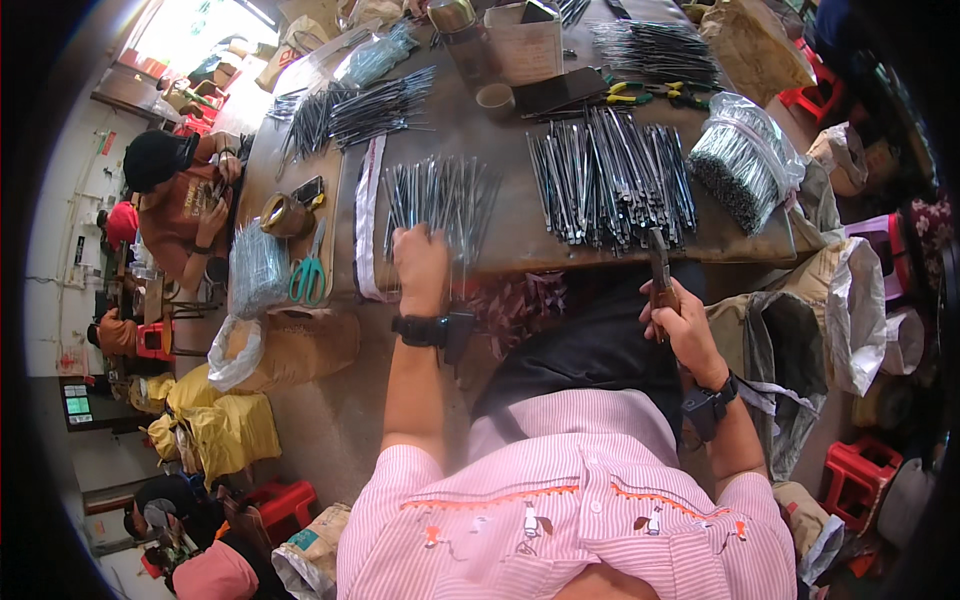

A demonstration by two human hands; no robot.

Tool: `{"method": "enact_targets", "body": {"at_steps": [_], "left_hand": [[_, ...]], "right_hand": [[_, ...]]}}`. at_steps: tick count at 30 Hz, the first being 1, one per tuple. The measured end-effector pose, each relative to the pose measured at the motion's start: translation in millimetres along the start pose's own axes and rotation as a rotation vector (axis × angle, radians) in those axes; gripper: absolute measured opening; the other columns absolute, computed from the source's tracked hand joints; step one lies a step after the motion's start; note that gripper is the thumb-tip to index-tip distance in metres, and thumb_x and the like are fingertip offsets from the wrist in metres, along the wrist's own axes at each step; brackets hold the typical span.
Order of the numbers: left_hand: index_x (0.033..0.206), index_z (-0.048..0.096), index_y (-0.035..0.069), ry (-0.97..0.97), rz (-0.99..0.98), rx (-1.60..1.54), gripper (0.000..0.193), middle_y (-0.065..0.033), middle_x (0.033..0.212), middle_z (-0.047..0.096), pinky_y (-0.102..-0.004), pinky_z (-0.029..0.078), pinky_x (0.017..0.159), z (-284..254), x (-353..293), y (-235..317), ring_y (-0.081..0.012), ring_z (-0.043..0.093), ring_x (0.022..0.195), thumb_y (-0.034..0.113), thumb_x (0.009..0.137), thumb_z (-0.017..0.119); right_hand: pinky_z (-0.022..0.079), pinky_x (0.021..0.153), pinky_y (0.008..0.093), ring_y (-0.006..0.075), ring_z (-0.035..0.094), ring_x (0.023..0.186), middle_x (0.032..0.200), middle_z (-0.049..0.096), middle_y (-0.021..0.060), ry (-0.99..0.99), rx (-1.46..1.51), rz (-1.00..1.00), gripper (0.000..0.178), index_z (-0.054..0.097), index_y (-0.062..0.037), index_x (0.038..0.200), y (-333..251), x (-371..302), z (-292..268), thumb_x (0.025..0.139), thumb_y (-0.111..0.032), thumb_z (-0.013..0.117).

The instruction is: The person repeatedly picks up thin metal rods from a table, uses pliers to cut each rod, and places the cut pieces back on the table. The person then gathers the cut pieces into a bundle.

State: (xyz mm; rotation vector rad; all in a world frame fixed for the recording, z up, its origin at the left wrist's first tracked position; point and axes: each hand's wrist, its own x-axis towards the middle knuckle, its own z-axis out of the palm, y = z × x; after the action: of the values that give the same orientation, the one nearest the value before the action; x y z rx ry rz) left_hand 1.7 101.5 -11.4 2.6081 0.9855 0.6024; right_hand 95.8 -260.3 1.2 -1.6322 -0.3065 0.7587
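At three o'clock the right hand [682, 314] grasps dark metal pliers [658, 262]. At ten the left hand [420, 262] curls at slim silvery-black strips [450, 200], toward eleven on the brown counter [740, 245]; whether it grips any, I cannot tell.

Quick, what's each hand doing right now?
Left hand: fingers curled, over the near ends of thin dark rods; gripping any cannot be told.
Right hand: closed, holding pliers.
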Motion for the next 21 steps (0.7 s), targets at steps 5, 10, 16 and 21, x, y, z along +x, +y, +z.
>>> {"method": "enact_targets", "body": {"at_steps": [5,10,16,21], "left_hand": [[0.098,0.067,-0.005,0.037,0.083,0.063,0.03,-0.0251,0.09,0.06,-0.0462,0.047,0.079,-0.9,-4.0,19.2,-0.0406,0.058,0.088,0.021,0.083,0.064],[0.102,0.067,-0.001,-0.101,0.145,-0.209,0.032,-0.0226,0.093,0.061,-0.0435,0.048,0.079,27.8,-9.1,68.7,-0.0384,0.06,0.09,0.026,0.086,0.064],[0.097,0.061,0.001,-0.289,0.123,-0.134,0.028,-0.0238,0.099,0.062,-0.0486,0.049,0.082,83.5,3.2,99.5,-0.0422,0.061,0.093,0.025,0.083,0.06],[0.097,0.065,-0.001,-0.281,0.136,-0.131,0.032,-0.0239,0.094,0.068,-0.0444,0.051,0.083,93.2,17.7,79.8,-0.0415,0.065,0.089,0.019,0.072,0.065]], "right_hand": [[0.044,0.055,0.023,0.0123,0.059,0.059,0.077,0.062,0.0075,0.011,0.048,0.013,0.035,0.056,0.0013,0.111,-4.4,-5.8,-3.9,0.079,-0.008,0.045],[0.045,0.053,0.0245,0.0137,0.059,0.058,0.075,0.061,0.0086,-0.061,0.249,0.031,0.031,0.055,0.0017,0.107,-14.9,-9.1,-6.2,0.08,-0.009,0.046],[0.049,0.061,0.0254,0.0162,0.062,0.069,0.084,0.063,0.0091,-0.072,0.31,-0.011,0.03,0.056,0.0013,0.104,-12.6,-15.0,-14.8,0.078,-0.011,0.048],[0.048,0.061,0.0272,0.0154,0.06,0.076,0.086,0.06,0.007,0.219,0.544,-0.099,0.016,0.058,-0.0017,0.096,24.5,-15.6,-51.3,0.083,-0.011,0.054]]}}
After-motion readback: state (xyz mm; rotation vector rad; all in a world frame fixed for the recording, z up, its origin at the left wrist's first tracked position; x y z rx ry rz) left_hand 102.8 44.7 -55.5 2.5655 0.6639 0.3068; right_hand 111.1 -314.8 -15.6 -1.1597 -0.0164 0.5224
